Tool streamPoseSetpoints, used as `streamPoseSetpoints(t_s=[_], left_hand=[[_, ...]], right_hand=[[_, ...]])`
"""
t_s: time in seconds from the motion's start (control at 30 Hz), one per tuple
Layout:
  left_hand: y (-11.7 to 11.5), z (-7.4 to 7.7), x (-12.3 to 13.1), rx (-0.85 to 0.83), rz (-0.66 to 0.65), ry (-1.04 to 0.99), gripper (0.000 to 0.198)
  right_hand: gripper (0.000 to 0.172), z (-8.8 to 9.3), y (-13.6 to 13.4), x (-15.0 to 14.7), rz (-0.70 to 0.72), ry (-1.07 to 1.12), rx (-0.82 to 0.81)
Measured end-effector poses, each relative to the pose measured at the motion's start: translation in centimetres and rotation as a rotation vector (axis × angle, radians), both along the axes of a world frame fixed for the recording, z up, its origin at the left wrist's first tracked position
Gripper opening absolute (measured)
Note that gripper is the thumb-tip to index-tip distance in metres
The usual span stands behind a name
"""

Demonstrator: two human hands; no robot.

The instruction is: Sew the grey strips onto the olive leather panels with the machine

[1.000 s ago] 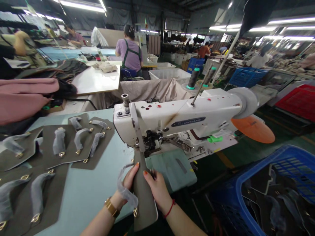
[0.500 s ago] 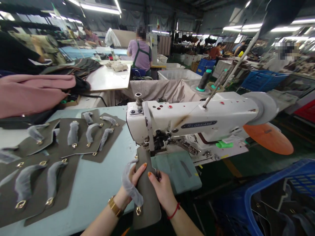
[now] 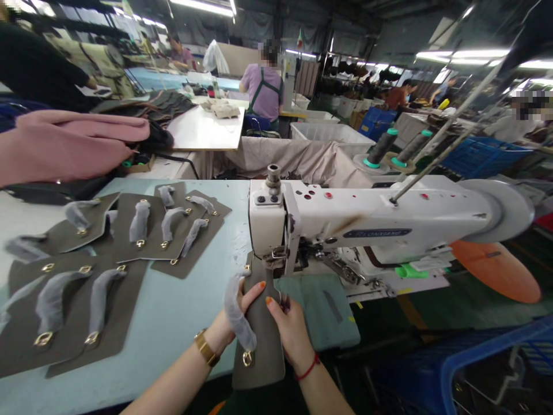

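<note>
A dark grey-brown bag panel [image 3: 264, 334] lies lengthwise in front of me, its far end by the needle area of the white sewing machine [image 3: 328, 213]. Attached to the panel is a handle [image 3: 236, 311] wrapped in cloudy film, with gold metal fittings at its ends. My left hand [image 3: 233, 311] is closed on the panel's left side, thumb on top, fingers under the handle. On the right edge, my right hand [image 3: 290, 323] pinches the panel with its thumb on top. Something small and dark shows by the right fingers; its kind is unclear.
Several similar panels with wrapped handles [image 3: 82, 300] cover the left of the pale blue table [image 3: 173, 323]. Pink material [image 3: 82, 144] is heaped behind them. Thread cones [image 3: 380, 148] stand behind the machine. A blue crate [image 3: 449, 369] holding panels is at lower right. Other people sit farther back.
The view has shifted, so the machine and table appear farther right. Both hands keep their hold on the panel, which stays by the needle area.
</note>
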State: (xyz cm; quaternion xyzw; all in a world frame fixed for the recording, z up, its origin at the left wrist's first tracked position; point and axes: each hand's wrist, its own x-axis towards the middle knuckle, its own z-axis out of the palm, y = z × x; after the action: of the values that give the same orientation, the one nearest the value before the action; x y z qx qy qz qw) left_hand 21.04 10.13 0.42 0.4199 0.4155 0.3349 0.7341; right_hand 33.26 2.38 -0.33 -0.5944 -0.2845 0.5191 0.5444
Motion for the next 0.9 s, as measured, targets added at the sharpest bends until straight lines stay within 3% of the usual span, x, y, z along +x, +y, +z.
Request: streamPoseSetpoints(t_s=[0.17,0.57,0.9], left_hand=[[1.1,-0.1,0.2,0.013,0.011,0.002,0.045],[3.1,1.6,0.9,0.088,0.015,-0.040,0.053],[4.8,1.7,1.2,0.056,-0.046,-0.058,0.065]], right_hand=[[0.038,-0.4,0.9,0.4,0.009,-0.012,-0.009],[0.038,0.2,3.1,0.9,-0.005,0.022,-0.053],[0.046,0.1,4.4,1.0,0.001,0.063,0.037]])
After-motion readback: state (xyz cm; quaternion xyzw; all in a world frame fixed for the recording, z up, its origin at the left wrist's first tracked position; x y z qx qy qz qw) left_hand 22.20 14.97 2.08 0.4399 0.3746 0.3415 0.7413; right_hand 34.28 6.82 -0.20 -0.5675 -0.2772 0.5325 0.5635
